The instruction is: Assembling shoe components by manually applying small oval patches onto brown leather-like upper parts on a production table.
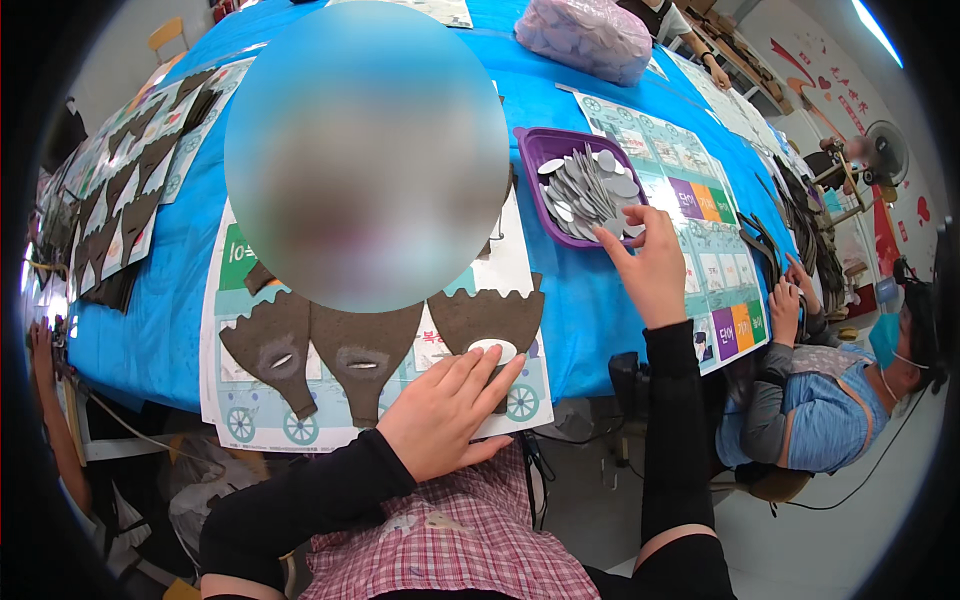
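Note:
My left hand (pixel 448 411) lies flat, fingers stretched, over the lower part of a dark brown fabric piece with a scalloped edge (pixel 482 318). Its fingertips touch a white oval disc (pixel 493 352) on that piece. Two similar brown pieces, a left one (pixel 268 340) and a middle one (pixel 365 345), each have a pale slit ringed by a whitish smear. My right hand (pixel 652 262) is at the near right corner of a purple plastic tub (pixel 530 165) full of grey and white oval discs (pixel 585 190). Its thumb and fingers are apart over the discs.
Printed sheets (pixel 225 395) lie under the brown pieces on a blue table cover (pixel 570 340). A clear bag of pale discs (pixel 583 40) is at the back. More brown pieces (pixel 125 215) lie left. On the right sits a person (pixel 835 405). A blurred circle hides the middle.

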Demonstrator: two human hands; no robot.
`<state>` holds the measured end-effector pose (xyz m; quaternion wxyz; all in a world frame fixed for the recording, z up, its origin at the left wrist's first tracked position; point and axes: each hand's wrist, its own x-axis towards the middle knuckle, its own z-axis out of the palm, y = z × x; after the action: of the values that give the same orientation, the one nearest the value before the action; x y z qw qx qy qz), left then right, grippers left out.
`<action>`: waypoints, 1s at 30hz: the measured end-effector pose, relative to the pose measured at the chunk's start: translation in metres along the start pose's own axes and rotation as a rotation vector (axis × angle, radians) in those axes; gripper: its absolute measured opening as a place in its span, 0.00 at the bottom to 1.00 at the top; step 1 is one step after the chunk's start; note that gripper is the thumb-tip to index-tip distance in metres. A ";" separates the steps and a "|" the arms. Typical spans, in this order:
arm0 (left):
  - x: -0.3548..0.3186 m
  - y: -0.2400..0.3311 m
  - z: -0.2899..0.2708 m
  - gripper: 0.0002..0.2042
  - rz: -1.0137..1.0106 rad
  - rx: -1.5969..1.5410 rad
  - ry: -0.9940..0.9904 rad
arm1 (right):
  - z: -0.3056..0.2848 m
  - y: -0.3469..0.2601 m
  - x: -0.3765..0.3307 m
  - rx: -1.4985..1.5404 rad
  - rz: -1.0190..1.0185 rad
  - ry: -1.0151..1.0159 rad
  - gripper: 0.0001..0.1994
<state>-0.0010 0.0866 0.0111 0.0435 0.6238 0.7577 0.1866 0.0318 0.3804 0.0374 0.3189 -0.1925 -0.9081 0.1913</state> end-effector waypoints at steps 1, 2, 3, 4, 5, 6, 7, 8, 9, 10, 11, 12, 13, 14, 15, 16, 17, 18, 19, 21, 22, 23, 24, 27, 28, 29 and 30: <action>-0.001 -0.001 0.000 0.37 -0.010 0.005 0.000 | 0.005 0.007 0.003 -0.099 -0.031 -0.044 0.11; -0.002 -0.003 0.003 0.37 0.003 -0.060 0.030 | 0.009 0.015 0.005 -0.198 -0.063 -0.088 0.11; -0.004 -0.005 0.003 0.38 0.011 -0.118 0.059 | 0.008 0.021 0.006 -0.276 -0.075 -0.085 0.10; -0.007 -0.006 0.003 0.37 0.011 -0.213 0.070 | 0.006 0.024 0.008 -0.320 -0.092 -0.090 0.08; -0.012 -0.004 0.002 0.36 0.022 -0.230 0.084 | 0.003 0.025 0.007 -0.420 -0.123 -0.045 0.07; -0.019 -0.006 0.004 0.36 0.028 -0.251 0.092 | 0.004 0.021 0.006 -0.521 -0.183 0.010 0.06; -0.026 -0.002 -0.005 0.34 0.064 -0.180 0.080 | 0.001 0.009 0.004 -0.503 -0.219 0.109 0.05; -0.038 0.000 -0.013 0.34 0.049 -0.176 0.076 | -0.004 -0.003 0.001 -0.485 -0.251 0.210 0.04; -0.050 -0.001 -0.017 0.33 0.005 -0.132 0.059 | -0.008 -0.019 -0.005 -0.481 -0.251 0.203 0.04; -0.062 -0.002 -0.025 0.32 -0.038 -0.085 0.043 | -0.009 -0.044 -0.014 -0.277 -0.219 0.161 0.02; -0.074 -0.004 -0.031 0.29 -0.101 -0.070 0.096 | -0.001 -0.067 -0.028 -0.072 -0.185 0.115 0.01; -0.085 -0.006 -0.030 0.29 -0.115 -0.066 0.091 | 0.015 -0.090 -0.045 0.197 -0.071 -0.020 0.02; -0.096 -0.007 -0.027 0.28 -0.181 -0.058 0.124 | 0.029 -0.098 -0.063 0.538 0.042 -0.234 0.02; -0.105 -0.009 -0.024 0.27 -0.250 -0.051 0.155 | 0.034 -0.125 -0.077 0.718 0.221 -0.447 0.04; -0.107 -0.009 -0.021 0.25 -0.220 -0.089 0.186 | 0.038 -0.143 -0.086 0.844 0.309 -0.582 0.05; -0.106 -0.008 -0.015 0.25 -0.202 -0.113 0.187 | 0.050 -0.150 -0.093 0.937 0.336 -0.634 0.05; -0.106 -0.009 -0.010 0.25 -0.200 -0.097 0.189 | 0.061 -0.155 -0.098 0.946 0.361 -0.649 0.06; -0.106 -0.008 -0.007 0.24 -0.199 -0.078 0.199 | 0.067 -0.158 -0.099 0.952 0.377 -0.666 0.06; -0.107 -0.008 -0.006 0.24 -0.203 -0.081 0.203 | 0.069 -0.161 -0.098 0.948 0.375 -0.671 0.06; -0.109 -0.008 -0.005 0.24 -0.195 -0.085 0.218 | 0.072 -0.165 -0.097 0.631 0.149 -0.563 0.09; -0.110 -0.009 -0.004 0.24 -0.197 -0.088 0.221 | 0.076 -0.165 -0.101 0.628 0.148 -0.566 0.09; -0.111 -0.010 -0.002 0.24 -0.188 -0.088 0.226 | 0.082 -0.161 -0.107 0.593 0.094 -0.467 0.10; -0.112 -0.011 -0.001 0.24 -0.178 -0.088 0.230 | 0.087 -0.160 -0.112 0.558 0.042 -0.368 0.11; -0.113 -0.015 -0.001 0.23 -0.157 -0.090 0.245 | 0.090 -0.159 -0.116 0.550 0.081 -0.381 0.11; -0.114 -0.016 -0.001 0.23 -0.157 -0.094 0.244 | 0.092 -0.160 -0.116 0.548 0.084 -0.383 0.11; -0.115 -0.017 0.000 0.23 -0.156 -0.088 0.245 | 0.093 -0.161 -0.116 0.522 0.069 -0.392 0.11; -0.114 -0.018 0.000 0.22 -0.150 -0.082 0.247 | 0.093 -0.161 -0.115 0.494 0.054 -0.398 0.11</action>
<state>0.0073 -0.0262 -0.0137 -0.0107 0.5353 0.7937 0.2888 0.0175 0.1678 -0.0125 0.1669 -0.0919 -0.8734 0.4483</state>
